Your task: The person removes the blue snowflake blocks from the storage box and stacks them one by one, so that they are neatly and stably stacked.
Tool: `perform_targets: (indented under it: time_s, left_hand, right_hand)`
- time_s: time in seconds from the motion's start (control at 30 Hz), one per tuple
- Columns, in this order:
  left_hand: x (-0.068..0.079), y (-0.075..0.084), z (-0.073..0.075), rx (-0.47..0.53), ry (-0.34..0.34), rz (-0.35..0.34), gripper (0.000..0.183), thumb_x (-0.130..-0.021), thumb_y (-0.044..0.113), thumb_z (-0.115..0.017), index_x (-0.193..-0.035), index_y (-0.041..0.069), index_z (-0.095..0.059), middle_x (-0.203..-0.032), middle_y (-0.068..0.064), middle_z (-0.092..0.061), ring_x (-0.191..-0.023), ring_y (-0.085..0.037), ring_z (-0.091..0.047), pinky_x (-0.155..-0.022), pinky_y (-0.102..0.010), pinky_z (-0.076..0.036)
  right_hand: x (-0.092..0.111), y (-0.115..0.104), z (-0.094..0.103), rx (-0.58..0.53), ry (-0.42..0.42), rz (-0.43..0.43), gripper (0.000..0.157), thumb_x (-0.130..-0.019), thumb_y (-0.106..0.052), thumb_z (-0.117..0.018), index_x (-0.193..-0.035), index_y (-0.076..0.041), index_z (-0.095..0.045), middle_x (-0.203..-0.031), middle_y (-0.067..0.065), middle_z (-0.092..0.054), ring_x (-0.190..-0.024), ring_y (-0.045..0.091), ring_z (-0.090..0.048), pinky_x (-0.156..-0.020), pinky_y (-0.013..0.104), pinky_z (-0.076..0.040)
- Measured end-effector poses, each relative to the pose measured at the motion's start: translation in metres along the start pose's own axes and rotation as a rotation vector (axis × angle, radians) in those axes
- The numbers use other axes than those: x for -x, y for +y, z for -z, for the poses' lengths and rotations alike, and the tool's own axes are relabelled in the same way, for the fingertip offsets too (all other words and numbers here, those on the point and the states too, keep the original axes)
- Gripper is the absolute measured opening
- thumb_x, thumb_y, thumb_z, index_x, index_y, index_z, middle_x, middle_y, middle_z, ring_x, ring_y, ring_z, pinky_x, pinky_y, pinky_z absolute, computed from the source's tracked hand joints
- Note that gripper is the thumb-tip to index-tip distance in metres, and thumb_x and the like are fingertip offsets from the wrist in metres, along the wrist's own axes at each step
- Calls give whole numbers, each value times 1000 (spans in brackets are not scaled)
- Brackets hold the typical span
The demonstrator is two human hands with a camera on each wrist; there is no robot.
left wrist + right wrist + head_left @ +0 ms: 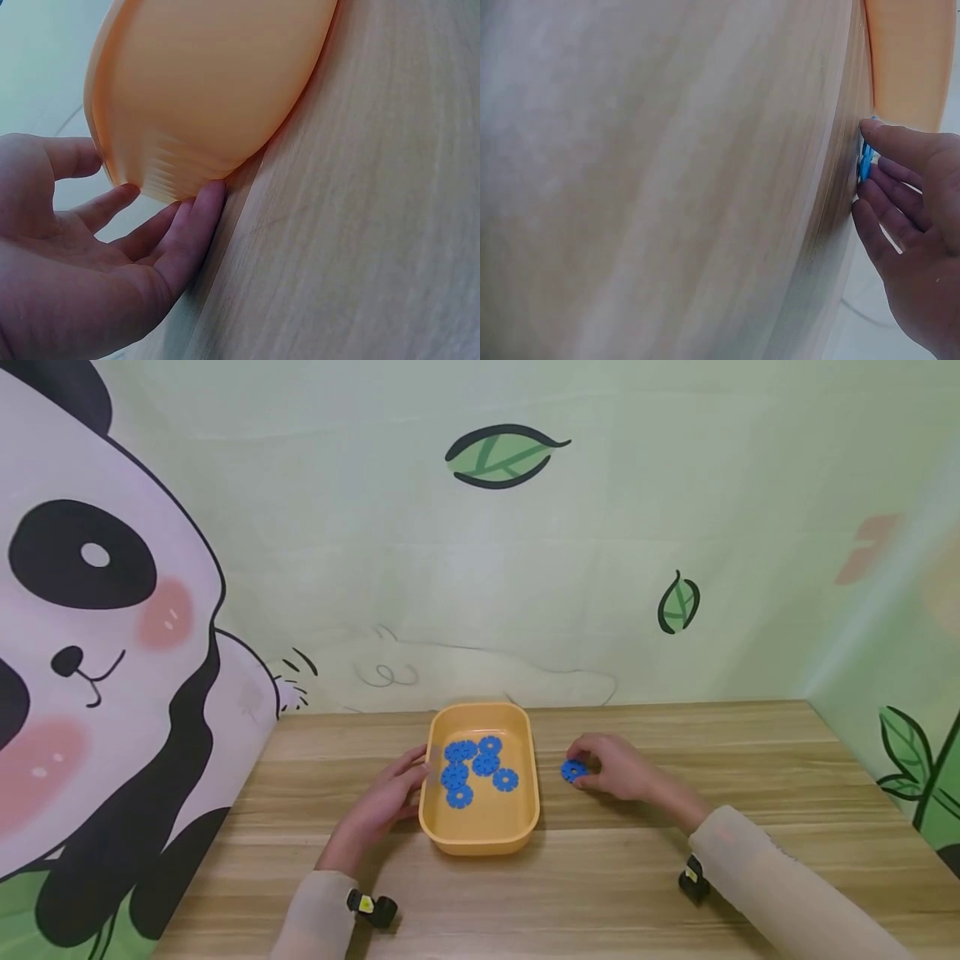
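A yellow plastic tray (480, 827) stands on the table, with several blue notched discs (459, 796) lying flat inside, some overlapping. My left hand (387, 797) is at the tray's left side. In the left wrist view its fairly straight fingers (206, 206) touch the outer wall and rim of the yellow tray (217, 75). To the right of the tray, my right hand (615, 767) pinches one blue notched disc (573, 770) between thumb and fingers, low over the wood. The right wrist view shows that blue disc (866, 159) edge-on, partly hidden by fingertips.
The wood-grain table (675, 727) reaches back to a pale green wall cloth (337, 527) printed with a panda and leaves. A small black device (372, 908) is strapped on the left wrist, another black device (693, 881) on the right.
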State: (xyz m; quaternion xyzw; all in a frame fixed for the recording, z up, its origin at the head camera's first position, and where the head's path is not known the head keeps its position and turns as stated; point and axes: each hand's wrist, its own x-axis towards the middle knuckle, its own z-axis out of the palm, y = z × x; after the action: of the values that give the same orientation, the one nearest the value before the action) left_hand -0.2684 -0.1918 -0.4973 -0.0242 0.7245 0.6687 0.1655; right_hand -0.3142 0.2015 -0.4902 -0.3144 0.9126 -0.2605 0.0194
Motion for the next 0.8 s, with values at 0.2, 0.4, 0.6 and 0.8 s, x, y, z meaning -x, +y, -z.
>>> perform_targets:
  time_s: [0.2, 0.4, 0.6, 0.8]
  left_hand:
    - [0, 1, 1, 0, 0, -6, 56, -113, 27, -49, -166, 17, -34, -163, -19, -44, -138, -36, -56, -106, -54, -54]
    - [2, 0, 2, -9, 8, -9, 56, -113, 27, -49, -166, 17, -35, -162, -19, -45, -138, -37, -56, -104, -53, -56]
    - [2, 0, 3, -10, -3, -28, 55, -113, 26, -48, -166, 15, -35, -162, -20, -44, -140, -38, -54, -104, -54, -55]
    - [1, 0, 1, 4, -14, -32, 55, -113, 26, -50, -165, 14, -36, -161, -20, -46, -137, -37, -57, -102, -52, -57]
  right_hand:
    - [0, -3, 1, 2, -1, 3, 32, -90, -13, -86, -116, -2, -73, -109, 6, -74, -101, 24, -69, -93, 47, -59]
    - [-3, -5, 1, 16, -30, 15, 33, -90, -14, -86, -117, 0, -72, -111, 9, -73, -103, 26, -69, -93, 47, -58]
    - [-8, -10, 11, 56, -90, 47, 39, -89, -17, -86, -118, 4, -72, -112, 13, -74, -106, 30, -69, -96, 50, -58]
    - [-22, -33, 34, 50, -116, -7, 40, -94, -18, -81, -125, 5, -70, -120, 17, -72, -114, 34, -67, -101, 53, -55]
